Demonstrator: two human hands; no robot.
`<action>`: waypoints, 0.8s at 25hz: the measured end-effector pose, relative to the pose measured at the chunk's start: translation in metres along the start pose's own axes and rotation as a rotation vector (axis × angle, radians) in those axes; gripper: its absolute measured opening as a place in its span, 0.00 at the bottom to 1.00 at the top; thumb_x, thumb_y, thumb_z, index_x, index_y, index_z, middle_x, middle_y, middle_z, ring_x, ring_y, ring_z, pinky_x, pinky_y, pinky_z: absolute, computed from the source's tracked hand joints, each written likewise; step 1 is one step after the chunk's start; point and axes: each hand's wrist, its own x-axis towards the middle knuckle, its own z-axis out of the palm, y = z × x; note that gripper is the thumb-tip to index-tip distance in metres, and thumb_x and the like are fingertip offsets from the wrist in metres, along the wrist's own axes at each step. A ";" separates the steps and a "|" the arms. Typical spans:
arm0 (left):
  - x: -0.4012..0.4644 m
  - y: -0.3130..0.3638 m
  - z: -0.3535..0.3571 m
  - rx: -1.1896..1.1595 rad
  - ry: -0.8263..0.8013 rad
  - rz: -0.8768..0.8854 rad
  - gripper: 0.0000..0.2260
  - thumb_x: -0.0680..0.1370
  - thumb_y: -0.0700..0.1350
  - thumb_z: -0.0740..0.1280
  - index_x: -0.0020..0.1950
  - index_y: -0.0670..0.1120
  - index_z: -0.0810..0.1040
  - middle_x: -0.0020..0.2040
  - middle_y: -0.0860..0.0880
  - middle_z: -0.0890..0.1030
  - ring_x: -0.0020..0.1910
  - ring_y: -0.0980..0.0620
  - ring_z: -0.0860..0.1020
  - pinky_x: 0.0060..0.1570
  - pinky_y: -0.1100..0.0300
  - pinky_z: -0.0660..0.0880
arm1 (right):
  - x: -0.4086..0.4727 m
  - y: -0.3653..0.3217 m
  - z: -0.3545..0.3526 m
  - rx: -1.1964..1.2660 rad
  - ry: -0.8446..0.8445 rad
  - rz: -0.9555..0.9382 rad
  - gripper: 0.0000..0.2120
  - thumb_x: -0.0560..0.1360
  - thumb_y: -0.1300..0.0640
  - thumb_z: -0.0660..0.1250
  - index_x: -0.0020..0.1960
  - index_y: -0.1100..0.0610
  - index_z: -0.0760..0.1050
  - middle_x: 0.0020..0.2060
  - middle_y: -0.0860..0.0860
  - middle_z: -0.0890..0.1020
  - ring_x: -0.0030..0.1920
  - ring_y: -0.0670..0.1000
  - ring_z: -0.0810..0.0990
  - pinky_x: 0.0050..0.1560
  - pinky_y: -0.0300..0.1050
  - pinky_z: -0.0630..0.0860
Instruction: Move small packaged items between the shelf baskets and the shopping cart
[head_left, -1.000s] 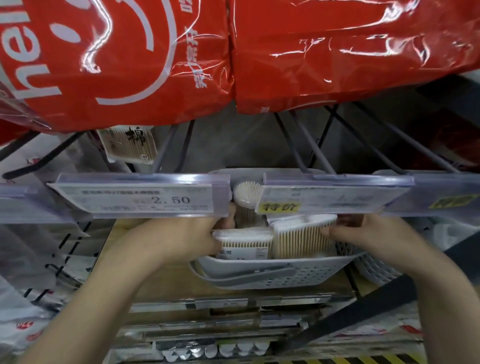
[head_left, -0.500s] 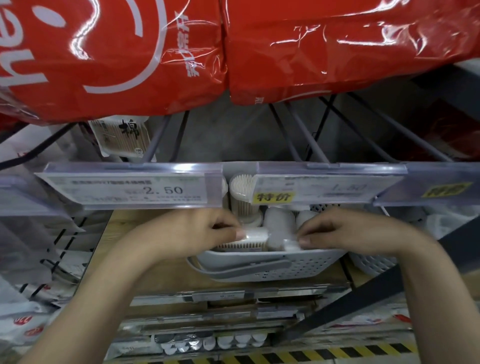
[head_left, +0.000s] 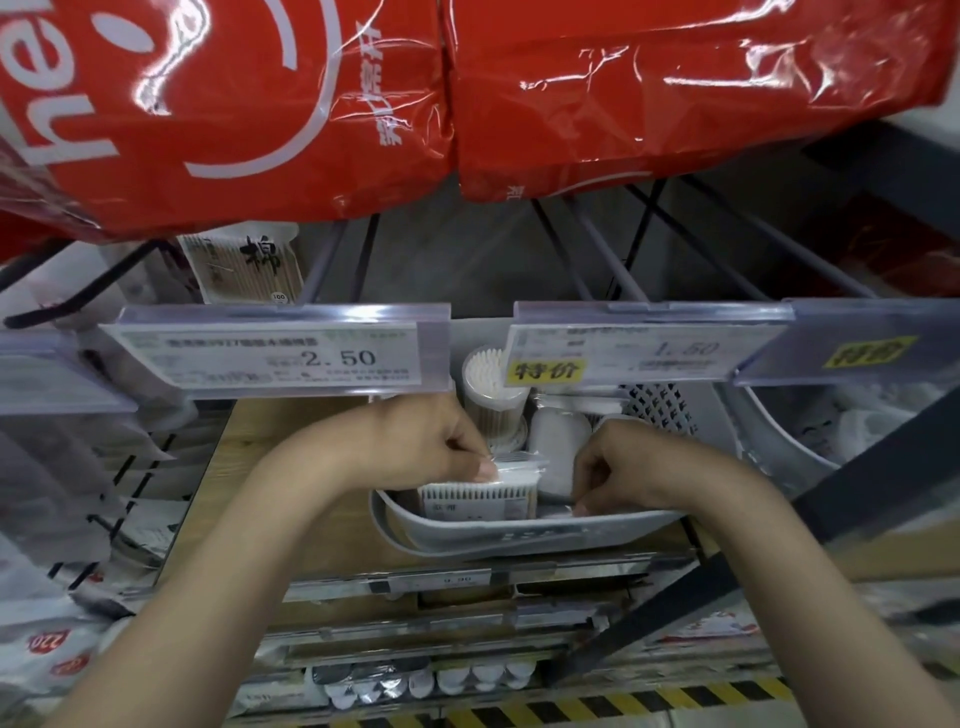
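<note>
A swab box (head_left: 478, 500) stands at the front of the grey basket (head_left: 519, 540), our left hand (head_left: 421, 441) pinching a clear packet (head_left: 517, 467) just above it. Our right hand (head_left: 623, 467), fingers curled, grips another packet at the rim. A round swab tub (head_left: 488, 395) stands beyond our fingertips, under the price tags (head_left: 270, 358).

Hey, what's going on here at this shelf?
A person is sorting cotton swab packs in a grey basket on a store shelf. The left hand pinches a flat swab box at the basket's front; the right hand is curled at the front right, on something I can't make out. A round swab tub stands behind.
</note>
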 end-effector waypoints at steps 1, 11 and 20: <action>0.000 -0.001 0.000 -0.008 0.013 -0.005 0.13 0.77 0.50 0.67 0.40 0.42 0.82 0.32 0.44 0.76 0.33 0.52 0.69 0.37 0.52 0.70 | 0.003 -0.001 -0.001 -0.033 0.008 -0.003 0.02 0.71 0.56 0.74 0.40 0.51 0.81 0.36 0.42 0.81 0.40 0.41 0.77 0.38 0.33 0.71; -0.004 0.013 -0.003 -0.010 0.211 0.041 0.16 0.78 0.46 0.65 0.36 0.36 0.77 0.29 0.44 0.75 0.31 0.49 0.72 0.35 0.49 0.71 | 0.003 -0.002 -0.025 -0.094 -0.037 0.025 0.09 0.71 0.63 0.70 0.40 0.49 0.79 0.37 0.43 0.80 0.40 0.42 0.77 0.37 0.35 0.70; 0.033 0.046 0.028 0.026 0.303 0.014 0.12 0.78 0.51 0.65 0.46 0.43 0.83 0.29 0.53 0.74 0.26 0.61 0.69 0.26 0.72 0.64 | -0.002 0.020 -0.033 0.059 0.176 0.067 0.11 0.74 0.63 0.66 0.53 0.51 0.78 0.50 0.50 0.82 0.52 0.51 0.79 0.57 0.49 0.75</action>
